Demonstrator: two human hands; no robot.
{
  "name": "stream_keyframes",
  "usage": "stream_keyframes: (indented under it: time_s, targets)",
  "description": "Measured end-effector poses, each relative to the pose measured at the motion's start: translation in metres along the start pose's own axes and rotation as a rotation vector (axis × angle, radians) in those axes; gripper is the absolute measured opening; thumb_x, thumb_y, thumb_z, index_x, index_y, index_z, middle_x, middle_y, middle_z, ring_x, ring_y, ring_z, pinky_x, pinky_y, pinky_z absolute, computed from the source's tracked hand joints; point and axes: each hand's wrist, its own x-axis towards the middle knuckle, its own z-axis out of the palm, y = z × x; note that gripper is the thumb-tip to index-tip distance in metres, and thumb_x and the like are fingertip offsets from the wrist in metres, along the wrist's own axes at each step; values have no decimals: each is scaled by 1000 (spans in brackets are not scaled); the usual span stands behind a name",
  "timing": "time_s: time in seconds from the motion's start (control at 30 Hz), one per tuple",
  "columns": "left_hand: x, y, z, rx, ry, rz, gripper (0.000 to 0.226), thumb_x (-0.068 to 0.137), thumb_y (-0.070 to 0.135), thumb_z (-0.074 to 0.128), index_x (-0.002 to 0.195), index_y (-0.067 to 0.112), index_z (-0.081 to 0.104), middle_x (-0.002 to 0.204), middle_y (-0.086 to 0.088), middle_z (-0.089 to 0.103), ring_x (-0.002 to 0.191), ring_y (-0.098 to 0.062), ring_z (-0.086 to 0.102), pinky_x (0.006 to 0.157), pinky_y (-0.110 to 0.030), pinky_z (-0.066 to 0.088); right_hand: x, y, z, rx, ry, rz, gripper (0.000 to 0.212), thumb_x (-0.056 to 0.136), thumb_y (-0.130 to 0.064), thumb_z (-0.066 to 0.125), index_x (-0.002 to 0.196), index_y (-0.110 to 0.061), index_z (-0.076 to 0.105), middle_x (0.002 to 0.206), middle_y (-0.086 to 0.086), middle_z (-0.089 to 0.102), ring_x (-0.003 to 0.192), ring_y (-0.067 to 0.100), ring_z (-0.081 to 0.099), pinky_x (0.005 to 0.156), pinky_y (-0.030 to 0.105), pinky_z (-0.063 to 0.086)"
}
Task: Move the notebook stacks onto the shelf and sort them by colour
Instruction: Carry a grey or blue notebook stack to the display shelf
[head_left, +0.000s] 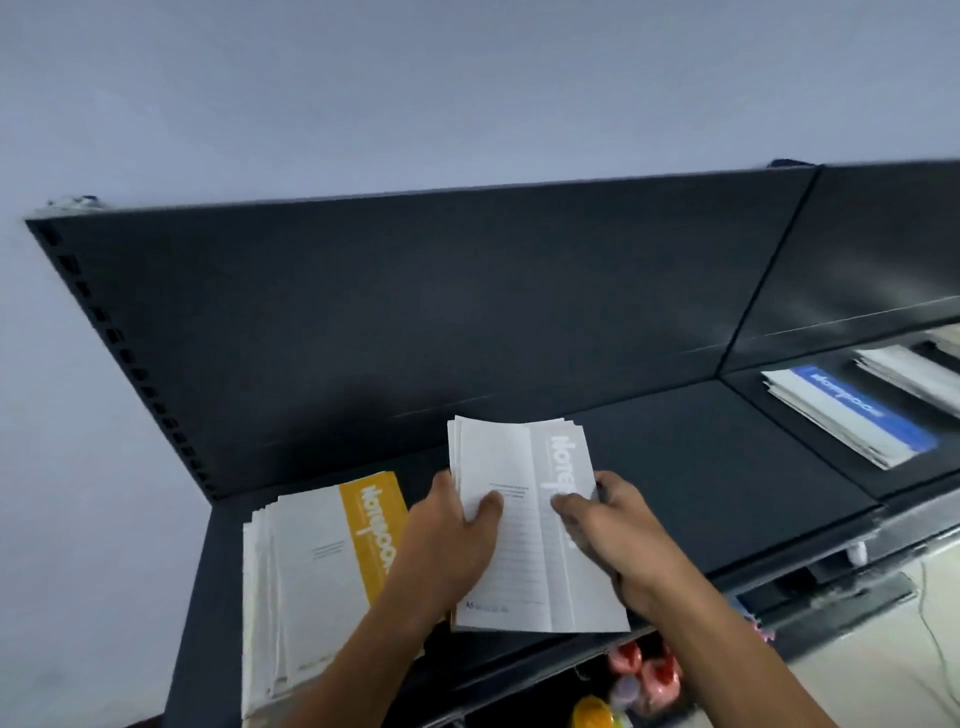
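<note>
A stack of white notebooks with a grey title band (524, 467) is held just over the dark shelf (701, 467), near its front edge. My left hand (452, 535) grips the stack's left side, thumb on top. My right hand (608, 530) grips its right side. To the left, a stack of yellow-banded notebooks (322, 561) lies flat on the shelf, partly under my left forearm. At the right, on the adjoining shelf section, lies a blue-banded stack (847, 415).
Another pale stack (914, 374) sits behind the blue one at the far right. The shelf's dark back panel (415, 312) rises behind. Below the shelf front are red-pink packets (649, 675) and a yellow item (592, 712). A white cable (930, 623) hangs at lower right.
</note>
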Motion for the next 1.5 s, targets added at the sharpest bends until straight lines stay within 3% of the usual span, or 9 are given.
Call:
stream_keyframes:
  time_s: [0.17,0.3,0.57,0.7,0.83,0.97,1.07,1.17,1.5]
  targets:
    - [5,62,66,137,-11,151,36,100,35,53,132,20,57,120,3,69,100,-16,63,83,-30,47,13,4,-92,19,137,-32,23,92,-13,68,113,-14,59,103,8,76,91,26,75,82,46,63]
    - [2,113,131,129,-43,226,32,99,33,55,130,23,59,103,15,64,92,-7,60,77,-25,43,22,13,-171,51,202,-72,24,90,-13,66,113,-9,59,83,3,69,70,18,64,67,34,52]
    - [-1,197,252,180,-201,373,22,98,34,52,115,26,63,101,12,70,89,-7,65,77,-30,54,13,29,-310,75,368,-47,14,92,-10,65,105,-8,60,80,7,72,69,20,66,67,37,55]
    - [2,232,300,250,-339,449,35,101,33,49,133,24,58,114,7,71,92,-8,62,68,-19,45,5,28,-362,92,453,-1,17,97,-4,57,84,-15,55,75,6,68,73,28,68,68,41,57]
    - [10,262,340,281,-416,485,55,102,34,48,155,23,39,127,2,67,107,-15,63,89,-31,52,6,29,-399,134,509,13,28,99,-1,54,79,-21,53,72,1,68,62,18,64,61,30,53]
    - [24,284,377,256,-471,506,49,101,32,49,150,25,46,121,2,68,100,-13,62,87,-31,51,22,32,-428,165,572,60,15,95,-1,55,82,2,61,62,2,64,50,14,57,52,23,46]
    - [40,302,410,250,-506,532,28,97,32,48,121,24,61,101,3,70,93,-19,65,85,-39,55,37,34,-453,221,630,69,29,84,-9,58,95,18,58,73,12,61,65,20,55,61,34,43]
    - [52,323,442,231,-545,575,13,97,28,50,103,23,59,91,5,69,87,-19,63,76,-33,49,45,35,-481,231,691,108,12,91,-7,62,79,-6,57,82,12,63,73,25,59,63,33,49]
    - [68,384,536,167,-691,700,20,100,27,52,118,27,62,109,16,73,86,-5,68,64,-13,52,68,43,-574,266,826,187,18,92,-11,62,109,-7,58,104,14,73,97,38,72,91,57,60]
